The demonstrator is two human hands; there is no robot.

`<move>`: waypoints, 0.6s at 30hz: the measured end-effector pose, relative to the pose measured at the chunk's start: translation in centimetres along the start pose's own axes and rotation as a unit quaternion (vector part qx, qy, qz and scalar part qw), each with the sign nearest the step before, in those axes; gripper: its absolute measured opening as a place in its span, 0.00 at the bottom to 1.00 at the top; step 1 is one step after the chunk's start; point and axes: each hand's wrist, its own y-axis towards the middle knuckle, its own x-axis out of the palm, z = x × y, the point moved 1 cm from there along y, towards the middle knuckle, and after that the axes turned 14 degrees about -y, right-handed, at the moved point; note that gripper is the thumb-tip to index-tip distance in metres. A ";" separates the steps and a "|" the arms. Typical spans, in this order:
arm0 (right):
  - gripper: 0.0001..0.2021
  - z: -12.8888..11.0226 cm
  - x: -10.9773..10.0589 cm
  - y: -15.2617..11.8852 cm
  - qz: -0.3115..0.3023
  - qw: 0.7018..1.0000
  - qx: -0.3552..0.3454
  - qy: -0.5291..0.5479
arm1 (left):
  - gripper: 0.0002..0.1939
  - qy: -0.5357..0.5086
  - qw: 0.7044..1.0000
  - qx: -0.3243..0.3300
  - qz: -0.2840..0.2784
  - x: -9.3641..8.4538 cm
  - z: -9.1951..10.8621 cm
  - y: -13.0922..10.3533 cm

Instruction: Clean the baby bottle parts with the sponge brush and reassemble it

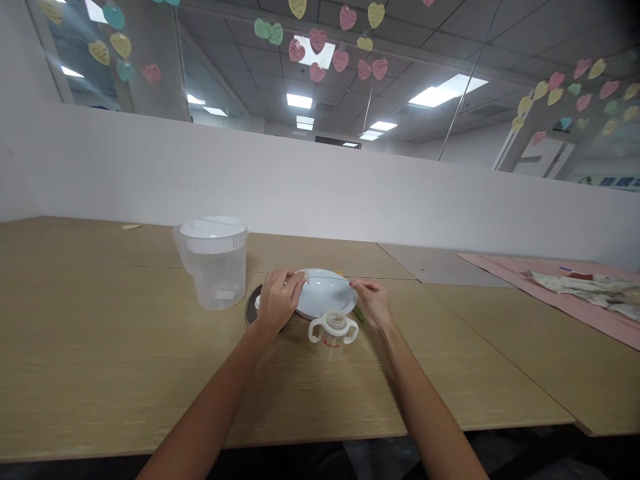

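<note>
A person's left hand [280, 299] and right hand [373, 301] pinch a thin strand [329, 278] between fingertips, its long axis stretched left to right, nearly level, above a white plate [323, 297] on the table [145, 373]; a two-handled bottle [331, 341] stands upright nearer the person, mouth up.

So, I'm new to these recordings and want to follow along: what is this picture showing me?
There's no machine here, just a person's bare hands, seen by a camera worn on their head, looking forward and down. The left hand and right hand seem to pinch a thin strand between them, across the white dish; I can't tell what it is. On the table, a two-handled cup stands nearer the camera, with a lidded pitcher to the left. A pink sheet lies at far right.
</note>
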 end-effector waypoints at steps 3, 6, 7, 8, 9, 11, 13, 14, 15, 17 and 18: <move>0.13 -0.1 -0.1 0.1 0.008 1.000 -0.001 -0.001 | 0.12 0.006 1.000 0.018 -0.014 -0.1 0.2 0.0; 0.13 -0.5 -0.4 0.1 0.017 0.999 -0.020 -0.025 | 0.12 0.019 0.998 0.042 -0.035 -0.2 0.3 0.2; 0.13 -0.7 -0.5 0.1 0.016 0.999 -0.027 -0.034 | 0.12 0.024 0.997 0.053 -0.045 -0.3 0.3 0.2; 0.13 -1.0 -0.6 0.0 0.014 0.998 -0.034 -0.044 | 0.11 0.028 0.996 0.063 -0.056 -0.3 0.4 0.3; 0.12 -1.2 -0.7 -0.1 0.011 0.998 -0.038 -0.055 | 0.11 0.030 0.995 0.072 -0.067 -0.3 0.4 0.3; 0.12 -1.8 -0.8 -0.4 0.005 0.996 -0.042 -0.078 | 0.11 0.027 0.992 0.080 -0.089 -0.2 0.4 0.4; 0.11 -2.2 -0.9 -0.8 -0.003 0.994 -0.039 -0.098 | 0.11 0.018 0.992 0.075 -0.104 -0.2 0.3 0.3; 0.11 -2.3 -1.0 -0.9 -0.007 0.994 -0.036 -0.106 | 0.11 0.015 0.991 0.070 -0.109 -0.1 0.3 0.3; 0.11 -2.4 -1.0 -1.0 -0.012 0.993 -0.034 -0.113 | 0.11 0.014 0.991 0.065 -0.112 -0.1 0.3 0.3; 0.11 -2.5 -1.1 -1.1 -0.022 0.992 -0.031 -0.122 | 0.10 0.016 0.991 0.059 -0.116 0.0 0.2 0.2; 0.11 -2.4 -1.2 -1.0 -0.028 0.991 -0.031 -0.126 | 0.10 0.016 0.991 0.058 -0.116 0.0 0.2 0.2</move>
